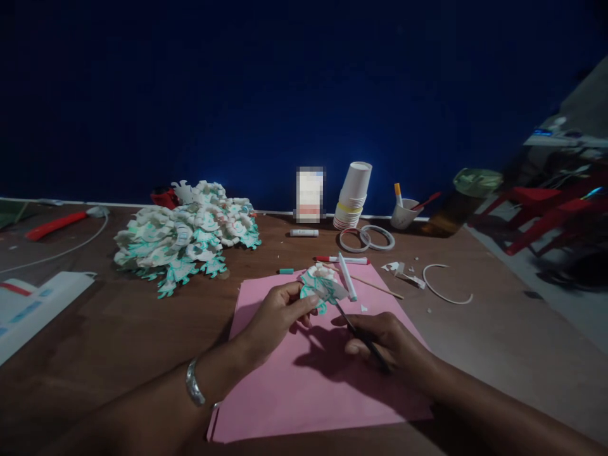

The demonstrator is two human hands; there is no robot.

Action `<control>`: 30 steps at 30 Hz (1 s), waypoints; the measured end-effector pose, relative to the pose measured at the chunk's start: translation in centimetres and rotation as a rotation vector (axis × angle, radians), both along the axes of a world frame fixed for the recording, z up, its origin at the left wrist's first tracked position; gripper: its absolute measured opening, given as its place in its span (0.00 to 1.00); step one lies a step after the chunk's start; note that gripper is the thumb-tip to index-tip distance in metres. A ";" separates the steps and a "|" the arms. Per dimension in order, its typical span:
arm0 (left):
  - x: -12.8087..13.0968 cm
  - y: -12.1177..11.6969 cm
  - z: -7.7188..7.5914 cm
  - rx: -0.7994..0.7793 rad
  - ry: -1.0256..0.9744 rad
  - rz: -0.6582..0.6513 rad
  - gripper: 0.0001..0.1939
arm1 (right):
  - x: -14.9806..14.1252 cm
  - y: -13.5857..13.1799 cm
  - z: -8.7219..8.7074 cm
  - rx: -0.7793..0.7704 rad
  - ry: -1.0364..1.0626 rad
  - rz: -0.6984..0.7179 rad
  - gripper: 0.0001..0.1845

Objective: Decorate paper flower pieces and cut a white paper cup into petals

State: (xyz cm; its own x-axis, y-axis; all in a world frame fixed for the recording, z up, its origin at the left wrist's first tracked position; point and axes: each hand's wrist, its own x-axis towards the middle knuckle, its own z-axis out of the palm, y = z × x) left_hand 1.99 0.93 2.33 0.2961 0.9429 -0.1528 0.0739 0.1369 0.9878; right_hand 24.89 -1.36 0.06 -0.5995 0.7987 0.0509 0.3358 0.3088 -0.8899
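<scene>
My left hand [278, 313] pinches a small white paper cut-out with teal edging [320, 288] above a pink paper sheet [308, 386]. My right hand [380, 339] is closed round a thin dark tool [354, 329] whose tip points up at the cut-out. A white marker [347, 276] and a thin wooden stick [375, 285] lie on the sheet's far edge. A metal bangle [194, 383] is on my left wrist.
A heap of similar white and teal cut-outs [183, 237] lies at the left. Stacked paper cups [352, 193], tape rings [367, 239], a red-capped marker [342, 259], a glue stick [304, 232], a cup of pens [403, 212] and paper scraps [403, 272] sit behind. Red chairs [546, 212] stand at the right.
</scene>
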 end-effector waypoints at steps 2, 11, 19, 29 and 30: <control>0.0 0.0 -0.1 -0.021 -0.020 -0.004 0.12 | 0.0 0.0 0.0 -0.015 0.006 0.005 0.23; 0.3 -0.6 -0.1 -0.146 -0.043 -0.010 0.15 | 0.1 0.0 0.2 -0.001 0.038 -0.003 0.23; 0.5 -0.9 0.0 -0.196 -0.098 -0.135 0.20 | -0.2 -0.2 0.1 -0.054 0.133 -0.024 0.25; 0.5 -0.6 -0.5 -0.132 -0.050 -0.031 0.23 | -0.2 -0.5 0.3 -0.102 0.164 -0.052 0.23; 0.6 -0.7 -0.5 -0.142 -0.048 -0.057 0.23 | -0.2 -0.5 0.3 -0.097 0.168 -0.052 0.23</control>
